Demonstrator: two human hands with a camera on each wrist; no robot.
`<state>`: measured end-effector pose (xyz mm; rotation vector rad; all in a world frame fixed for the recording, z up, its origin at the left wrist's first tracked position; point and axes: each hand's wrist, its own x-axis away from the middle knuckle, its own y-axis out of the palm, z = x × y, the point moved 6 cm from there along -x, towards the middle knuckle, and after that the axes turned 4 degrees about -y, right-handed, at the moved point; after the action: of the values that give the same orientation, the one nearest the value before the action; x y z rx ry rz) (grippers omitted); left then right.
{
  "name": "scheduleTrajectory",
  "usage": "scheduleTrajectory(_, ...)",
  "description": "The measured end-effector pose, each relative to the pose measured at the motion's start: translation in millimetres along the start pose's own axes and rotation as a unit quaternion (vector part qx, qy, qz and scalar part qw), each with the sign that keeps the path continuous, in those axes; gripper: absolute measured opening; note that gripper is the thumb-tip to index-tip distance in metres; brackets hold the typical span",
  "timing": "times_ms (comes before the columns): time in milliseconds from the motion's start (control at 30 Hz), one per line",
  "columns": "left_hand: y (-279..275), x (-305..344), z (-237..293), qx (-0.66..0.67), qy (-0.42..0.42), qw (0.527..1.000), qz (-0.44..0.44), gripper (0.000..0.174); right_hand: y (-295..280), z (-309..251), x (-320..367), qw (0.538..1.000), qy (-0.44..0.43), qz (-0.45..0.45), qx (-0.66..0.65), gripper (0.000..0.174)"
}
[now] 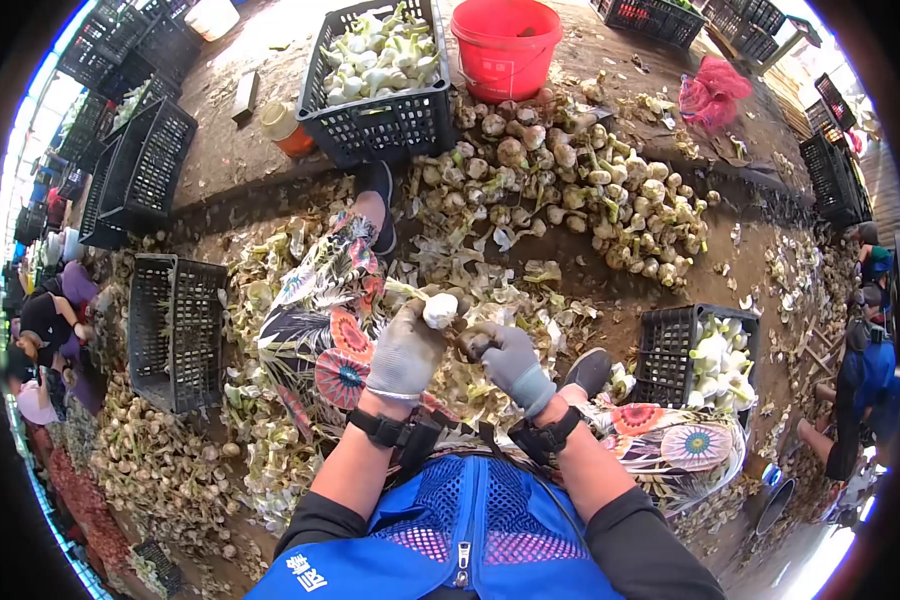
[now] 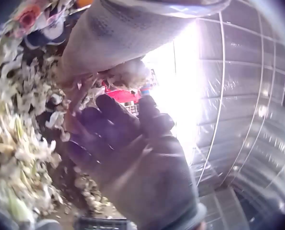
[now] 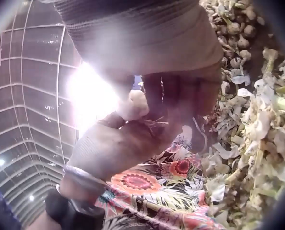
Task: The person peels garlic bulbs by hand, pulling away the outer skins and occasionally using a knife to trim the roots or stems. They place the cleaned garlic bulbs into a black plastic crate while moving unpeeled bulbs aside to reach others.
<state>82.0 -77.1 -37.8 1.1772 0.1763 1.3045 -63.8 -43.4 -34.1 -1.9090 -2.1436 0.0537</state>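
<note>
Left hand (image 1: 405, 355) is wrapped round a garlic bulb (image 1: 440, 310), held over the lap. Right hand (image 1: 508, 362) sits at its 4 o'clock, fingers curled at the root end, can't tell if it's pinching. Looks mid-peel to me. Next move needs a steady hold while the loose skin strips off. The crate (image 1: 665, 350) of cleaned bulbs is at 3 o'clock.

Your left hand (image 1: 405, 352) grips a white garlic bulb (image 1: 440, 310); your right hand (image 1: 505, 362) sits just beside it, a black crate (image 1: 665, 350) of bulbs farther right.
</note>
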Motion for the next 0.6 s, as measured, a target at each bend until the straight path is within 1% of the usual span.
scheduleTrajectory(100,9.0,10.5,3.3,0.016,-0.020,0.999,-0.022,0.031,-3.0,1.2,-1.9,0.999,0.023,0.027,-0.003,0.024)
scheduleTrajectory(133,20.0,18.0,8.4,-0.170,0.035,0.984,-0.025,0.032,-0.9,-5.5,-3.7,0.999,0.041,0.022,0.013,0.025)
scheduleTrajectory(167,28.9,22.5,11.6,-0.350,0.088,0.932,-0.029,0.033,1.9,-8.7,-4.6,0.998,0.058,0.017,0.030,0.025)
scheduleTrajectory(200,24.8,19.3,8.2,-0.349,0.088,0.932,-0.029,0.033,6.3,-4.6,-6.2,0.998,0.059,0.018,0.030,0.025)
scheduleTrajectory(233,18.2,13.2,1.5,-0.184,0.054,0.980,-0.058,0.034,9.8,-1.0,-9.6,0.998,0.037,0.037,0.038,0.026)
scheduleTrajectory(267,12.6,8.8,-4.2,-0.013,0.019,0.996,-0.084,0.036,12.0,2.3,-11.8,0.997,0.014,0.057,0.044,0.026)
scheduleTrajectory(300,5.8,5.8,-7.2,-0.014,0.019,0.996,-0.083,0.036,12.5,5.4,-7.2,0.996,-0.006,0.089,0.022,0.018)
scheduleTrajectory(333,-0.4,3.2,-9.0,0.014,0.006,0.999,-0.037,0.038,11.9,7.7,-6.4,0.996,-0.005,0.088,0.021,0.018)
scheduleTrajectory(367,-6.8,1.8,-11.2,0.042,-0.008,0.999,0.009,0.039,7.9,12.3,-4.6,0.986,0.023,0.077,0.145,0.019)
scheduleTrajectory(400,-8.3,1.9,-10.4,0.042,-0.008,0.999,0.009,0.039,2.6,16.7,-2.4,0.960,0.052,0.066,0.267,0.019)
scheduleTrajectory(433,-5.3,2.6,-8.4,0.047,-0.023,0.999,0.000,0.040,-2.2,24.0,-1.8,0.960,0.052,0.067,0.267,0.019)
scheduleTrajectory(467,-2.5,3.1,-7.1,0.053,-0.038,0.998,-0.008,0.041,-7.8,26.5,-2.0,0.966,0.011,0.093,0.240,0.016)
scheduleTrajectory(500,-0.9,3.1,-5.7,0.059,-0.034,0.998,-0.011,0.041,-10.8,29.9,0.7,0.970,-0.029,0.119,0.211,0.015)
scheduleTrajectory(533,-1.7,1.5,-6.8,0.059,-0.037,0.998,-0.009,0.041,-8.9,27.4,2.1,0.970,-0.025,0.119,0.211,0.015)
scheduleTrajectory(567,-2.7,-2.4,-9.7,0.071,-0.052,0.996,-0.007,0.041,-4.3,18.4,0.0,0.989,-0.007,0.106,0.104,0.014)
scheduleTrajectory(600,-5.5,-6.8,-13.3,0.083,-0.065,0.994,-0.006,0.041,0.2,8.2,-2.3,0.996,0.011,0.092,-0.005,0.016)
